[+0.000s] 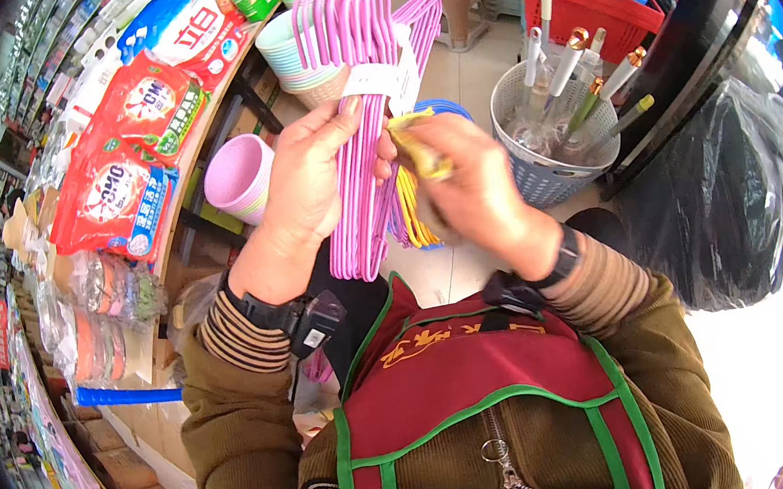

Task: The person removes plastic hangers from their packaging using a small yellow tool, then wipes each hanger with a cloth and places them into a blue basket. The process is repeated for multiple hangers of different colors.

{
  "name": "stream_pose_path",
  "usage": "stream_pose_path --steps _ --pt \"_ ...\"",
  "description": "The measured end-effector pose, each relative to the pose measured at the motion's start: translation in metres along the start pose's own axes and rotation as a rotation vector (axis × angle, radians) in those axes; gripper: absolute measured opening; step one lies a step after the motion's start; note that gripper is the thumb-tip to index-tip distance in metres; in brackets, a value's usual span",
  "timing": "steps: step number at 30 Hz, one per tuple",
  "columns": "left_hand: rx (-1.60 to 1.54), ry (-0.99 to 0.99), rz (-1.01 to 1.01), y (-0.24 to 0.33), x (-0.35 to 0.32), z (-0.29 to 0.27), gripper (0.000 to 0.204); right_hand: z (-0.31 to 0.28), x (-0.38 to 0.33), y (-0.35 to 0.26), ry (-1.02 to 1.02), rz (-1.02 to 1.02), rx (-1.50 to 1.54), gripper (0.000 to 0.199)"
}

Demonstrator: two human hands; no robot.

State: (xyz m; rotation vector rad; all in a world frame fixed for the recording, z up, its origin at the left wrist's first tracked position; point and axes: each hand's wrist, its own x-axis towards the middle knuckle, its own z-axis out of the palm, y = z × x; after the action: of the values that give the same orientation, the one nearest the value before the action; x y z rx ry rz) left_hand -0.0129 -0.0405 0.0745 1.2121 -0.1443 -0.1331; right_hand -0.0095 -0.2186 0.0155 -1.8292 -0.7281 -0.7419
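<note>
A bundle of pink hangers (358, 209) stands upright in front of me, hooks at the top, with a white paper band (371, 81) round its neck. My left hand (297, 188) is closed around the bundle, its thumb just below the band. Close to the bundle's right side, my right hand (476, 175) grips a crumpled yellow cloth (433, 156). Whether the cloth touches the hangers, I cannot tell. Behind and below the right hand, yellow hangers (414, 207) and blue hangers (443, 108) show in part.
On the left, a shelf bears red detergent packs (107, 196) and a blue pack (189, 25). Beside it stand a pink bin (239, 175) and stacked pails (287, 47). To the right are a grey perforated basket (549, 176) of long-handled items, red crate (578, 11) and black-filled plastic bag (719, 204).
</note>
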Motion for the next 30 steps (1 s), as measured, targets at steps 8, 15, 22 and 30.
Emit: stream_pose_path --steps 8,15,22,30 --pt "0.046 0.067 0.084 -0.011 -0.002 0.002 0.023 0.029 -0.032 -0.007 -0.265 -0.074 -0.057 0.024" --pt "-0.021 0.135 0.066 -0.015 -0.001 -0.014 0.039 0.002 -0.019 0.004 -0.836 0.164 0.512 0.018" --pt "0.218 0.177 0.032 -0.019 -0.016 -0.024 0.042 -0.052 0.008 0.024 -0.12 0.824 0.741 0.028" --pt "0.262 0.022 0.018 -0.024 -0.034 -0.019 0.032 -0.04 0.009 0.042 -0.259 0.077 0.223 0.044"
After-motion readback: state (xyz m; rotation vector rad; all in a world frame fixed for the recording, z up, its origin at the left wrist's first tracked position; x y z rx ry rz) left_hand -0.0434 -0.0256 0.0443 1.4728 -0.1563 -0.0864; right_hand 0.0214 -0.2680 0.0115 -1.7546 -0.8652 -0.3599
